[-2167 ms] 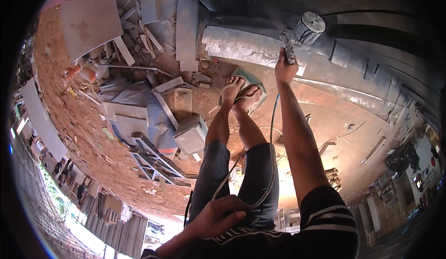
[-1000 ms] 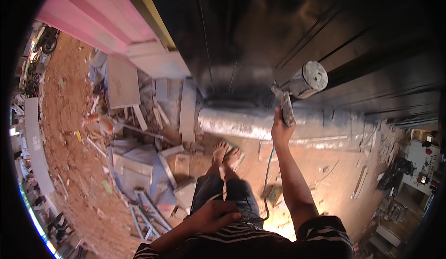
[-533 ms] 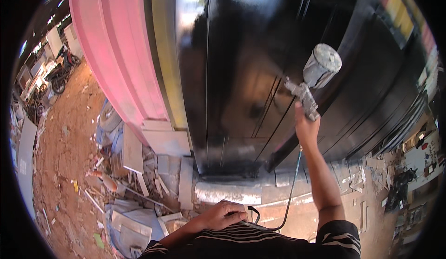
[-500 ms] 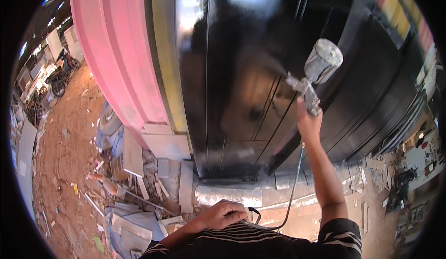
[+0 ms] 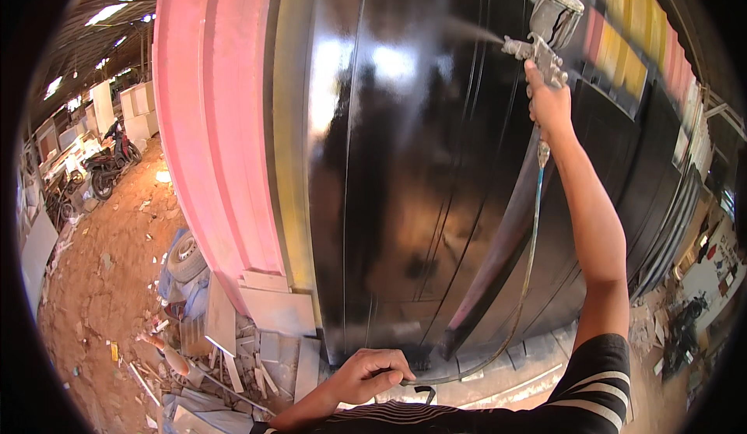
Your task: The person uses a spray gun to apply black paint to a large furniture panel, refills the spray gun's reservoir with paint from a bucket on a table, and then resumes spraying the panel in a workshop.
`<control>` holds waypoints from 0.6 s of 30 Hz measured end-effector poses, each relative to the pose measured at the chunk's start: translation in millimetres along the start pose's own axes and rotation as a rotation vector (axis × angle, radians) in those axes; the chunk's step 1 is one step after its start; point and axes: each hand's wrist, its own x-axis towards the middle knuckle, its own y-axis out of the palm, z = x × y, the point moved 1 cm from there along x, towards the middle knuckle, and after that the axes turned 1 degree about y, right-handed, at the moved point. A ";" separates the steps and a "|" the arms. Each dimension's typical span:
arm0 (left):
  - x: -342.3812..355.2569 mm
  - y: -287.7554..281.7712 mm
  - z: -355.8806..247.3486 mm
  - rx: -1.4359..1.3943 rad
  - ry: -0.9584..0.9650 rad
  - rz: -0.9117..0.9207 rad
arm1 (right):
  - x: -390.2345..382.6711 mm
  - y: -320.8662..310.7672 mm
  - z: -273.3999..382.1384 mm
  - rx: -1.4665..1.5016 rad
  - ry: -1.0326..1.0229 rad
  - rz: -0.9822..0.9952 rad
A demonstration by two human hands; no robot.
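Note:
My right hand is raised high and wrapped round the handle of a metal spray gun, which has a paint-stained cup on top. From its nozzle a pale mist shoots leftward at a tall, glossy black panel. An air hose hangs from the gun's handle and curves down to my left hand. That hand is closed round the hose near my waist.
Left of the black surface stands a pink corrugated wall with a yellow strip. Loose boards and scraps lie at its foot, near a tyre. Motorcycles are parked farther left. A dark ridge juts out on the right.
My right hand has lifted the spray gun higher and slightly right, and the hose has been drawn up with it. Mist still comes out. My left hand stays low, near my waist.

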 end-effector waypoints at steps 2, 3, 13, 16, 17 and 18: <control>5.3 1.2 -10.8 0.042 0.057 -0.023 | 26.6 0.8 17.3 0.006 -0.055 -0.005; 7.2 2.0 -16.6 0.041 0.094 -0.037 | 37.3 1.8 29.1 0.010 -0.081 -0.007; 20.1 9.1 -52.6 0.050 0.212 -0.131 | 142.0 16.4 128.4 -0.030 -0.219 -0.186; 22.9 10.9 -56.6 0.038 0.239 -0.148 | 156.8 21.2 155.6 -0.043 -0.242 -0.246; 23.6 10.8 -59.8 0.040 0.244 -0.147 | 164.6 25.1 162.6 -0.005 -0.251 -0.268; 25.8 11.4 -61.3 0.037 0.251 -0.142 | 171.3 27.1 170.4 0.027 -0.263 -0.294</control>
